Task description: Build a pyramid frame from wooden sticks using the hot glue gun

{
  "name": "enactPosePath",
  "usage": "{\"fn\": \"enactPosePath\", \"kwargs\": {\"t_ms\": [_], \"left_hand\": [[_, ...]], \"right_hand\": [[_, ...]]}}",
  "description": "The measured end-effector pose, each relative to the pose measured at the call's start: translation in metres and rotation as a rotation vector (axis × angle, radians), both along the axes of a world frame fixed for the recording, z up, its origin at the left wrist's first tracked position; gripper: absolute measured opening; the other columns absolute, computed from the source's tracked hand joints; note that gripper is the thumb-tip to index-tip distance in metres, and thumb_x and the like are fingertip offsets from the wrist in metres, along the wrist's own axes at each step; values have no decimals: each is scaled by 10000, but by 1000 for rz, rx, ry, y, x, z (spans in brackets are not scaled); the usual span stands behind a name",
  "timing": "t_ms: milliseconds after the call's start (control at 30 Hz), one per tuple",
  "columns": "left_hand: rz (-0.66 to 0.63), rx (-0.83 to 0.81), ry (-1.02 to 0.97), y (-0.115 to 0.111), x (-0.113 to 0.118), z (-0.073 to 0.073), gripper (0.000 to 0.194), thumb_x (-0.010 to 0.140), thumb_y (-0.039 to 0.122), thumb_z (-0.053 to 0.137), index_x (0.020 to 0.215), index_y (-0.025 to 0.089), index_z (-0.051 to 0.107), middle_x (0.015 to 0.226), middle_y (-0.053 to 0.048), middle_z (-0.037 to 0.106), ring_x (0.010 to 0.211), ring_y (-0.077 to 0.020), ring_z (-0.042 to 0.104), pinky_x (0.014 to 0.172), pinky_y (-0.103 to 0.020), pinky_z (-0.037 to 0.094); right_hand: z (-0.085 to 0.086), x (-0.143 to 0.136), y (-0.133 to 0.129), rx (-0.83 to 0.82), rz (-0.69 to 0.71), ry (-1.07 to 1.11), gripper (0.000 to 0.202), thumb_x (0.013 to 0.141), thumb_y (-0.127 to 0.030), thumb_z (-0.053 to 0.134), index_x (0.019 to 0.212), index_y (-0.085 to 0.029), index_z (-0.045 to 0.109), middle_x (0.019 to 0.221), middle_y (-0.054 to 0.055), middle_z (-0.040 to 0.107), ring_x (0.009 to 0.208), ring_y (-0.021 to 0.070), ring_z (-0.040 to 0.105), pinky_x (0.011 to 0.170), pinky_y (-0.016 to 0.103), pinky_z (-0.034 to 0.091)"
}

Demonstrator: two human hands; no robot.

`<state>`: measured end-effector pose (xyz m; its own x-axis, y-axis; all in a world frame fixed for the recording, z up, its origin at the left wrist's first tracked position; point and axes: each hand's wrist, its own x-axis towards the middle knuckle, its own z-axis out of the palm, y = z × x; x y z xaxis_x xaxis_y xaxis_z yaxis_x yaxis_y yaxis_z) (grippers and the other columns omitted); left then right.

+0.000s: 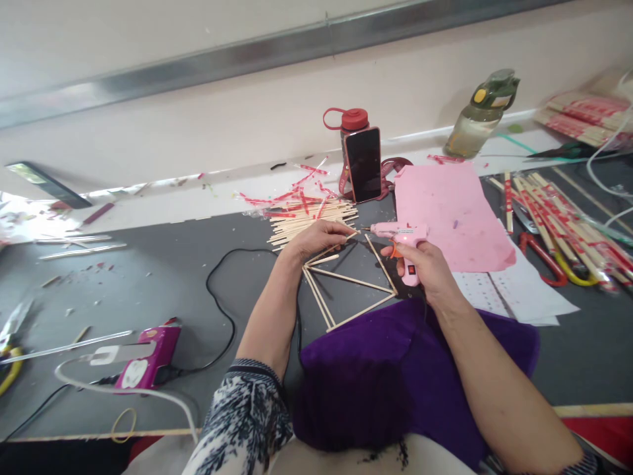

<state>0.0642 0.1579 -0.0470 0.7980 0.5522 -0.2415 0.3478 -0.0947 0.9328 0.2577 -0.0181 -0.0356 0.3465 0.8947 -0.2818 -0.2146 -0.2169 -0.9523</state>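
Note:
A pink glue gun [400,232] with an orange trigger is gripped in my right hand [429,265], its nozzle pointing left toward the fingertips of my left hand [324,239]. Those fingers pinch the end of a thin wooden stick [329,250]. Below lies a frame of joined sticks [352,278], with corners at left, right and bottom. Another stick [380,262] slants up from its right corner. Behind my left hand is a pile of loose wooden sticks [311,221]. Purple cloth [366,356] lies under the frame's near edge.
A phone [363,165] leans against a red-lidded bottle [355,119]. Pink paper [450,214], wrapped chopsticks [568,224] and red-handled scissors [541,260] are at right. A magenta power strip [151,356] with cables sits at left. A water bottle [477,122] stands behind.

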Motion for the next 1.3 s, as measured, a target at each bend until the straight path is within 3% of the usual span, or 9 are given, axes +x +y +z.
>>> {"fn": "enactPosePath", "kwargs": {"t_ms": [167, 367, 800, 967, 1300], "left_hand": [[17, -9, 18, -3, 0, 3, 362, 731, 233, 667, 1072, 125, 723, 807, -39, 695, 601, -73, 517, 565, -183, 404], [27, -10, 13, -5, 1, 6, 365, 719, 226, 672, 1065, 121, 726, 826, -40, 695, 592, -70, 507, 570, -193, 400], [19, 2, 11, -5, 1, 7, 361, 726, 223, 669, 1066, 119, 725, 846, -47, 698, 620, -75, 517, 583, -185, 406], [17, 1, 2, -3, 1, 3, 365, 729, 225, 669, 1073, 114, 722, 786, -41, 692, 605, -76, 517, 592, -192, 415], [8, -2, -12, -3, 1, 3, 352, 735, 219, 667, 1068, 122, 724, 749, -25, 679, 591, -68, 509, 588, -186, 410]], "right_hand": [[0, 0, 0, -14, 29, -37, 320, 724, -392, 631, 849, -110, 718, 559, 18, 626, 399, 73, 426, 347, 200, 271], [1, 0, 0, -28, 27, -52, 325, 734, -403, 626, 834, -111, 729, 430, -10, 522, 389, 85, 414, 360, 202, 267], [0, -1, 0, -17, 28, -45, 313, 719, -389, 635, 828, -107, 718, 520, 10, 600, 399, 77, 426, 358, 201, 269], [0, -1, 0, -31, 31, -63, 342, 735, -424, 624, 822, -110, 730, 427, -11, 525, 383, 81, 409, 370, 204, 262], [0, -1, 0, -36, 33, -65, 344, 732, -426, 625, 820, -110, 728, 425, -13, 524, 381, 82, 406, 376, 210, 262]]}}
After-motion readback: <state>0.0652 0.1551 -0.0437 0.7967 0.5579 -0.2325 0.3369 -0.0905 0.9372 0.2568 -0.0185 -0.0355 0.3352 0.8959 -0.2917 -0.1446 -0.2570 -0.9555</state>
